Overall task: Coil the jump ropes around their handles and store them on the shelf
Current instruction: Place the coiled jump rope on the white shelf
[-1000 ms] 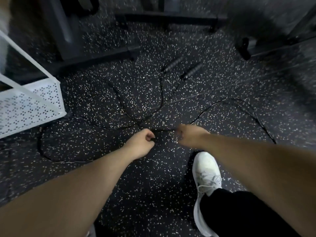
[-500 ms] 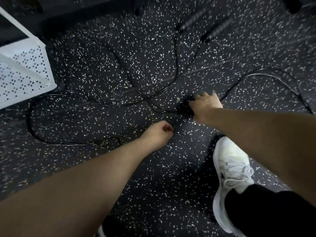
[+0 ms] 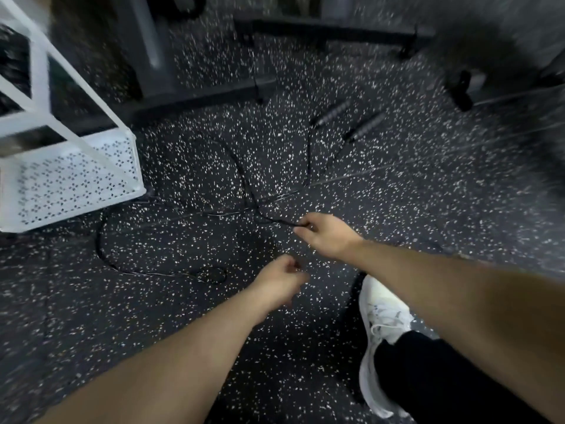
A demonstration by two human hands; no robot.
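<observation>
While the speckled rubber floor [image 3: 397, 209] fills nearly the whole view, dark gym-machine bases [image 3: 195, 99] run across its far edge, smeared by motion blur. At the left stands the white shelf [image 3: 73, 182], its lowest tier walled with perforated metal and its slanted white frame bars rising out of the top corner. Near the bottom right a white sneaker [image 3: 382, 319] is planted on the floor, with a black trouser leg [image 3: 434, 377] above it. Both bare forearms reach forward from the bottom edge. The black jump rope [image 3: 244, 182] sprawls uncoiled on the floor between the shelf and the hands: one long loop [image 3: 101, 249] swings out to the left just in front of the shelf and ends in a small curl [image 3: 211, 274], while other strands run away toward two dark ribbed handles [image 3: 331, 113] lying side by side, apart from each other, farther off on the floor. The right hand [image 3: 328, 235] hangs low over the floor with its fingers curled, and thumb and fingertips pinch a strand of the rope where several strands cross. The left hand [image 3: 279, 278] sits nearer the body, just beside the right, its fingers curled in toward the palm — something thin and dark may lie between the fingertips, but blur makes it impossible to tell whether it holds any rope.
</observation>
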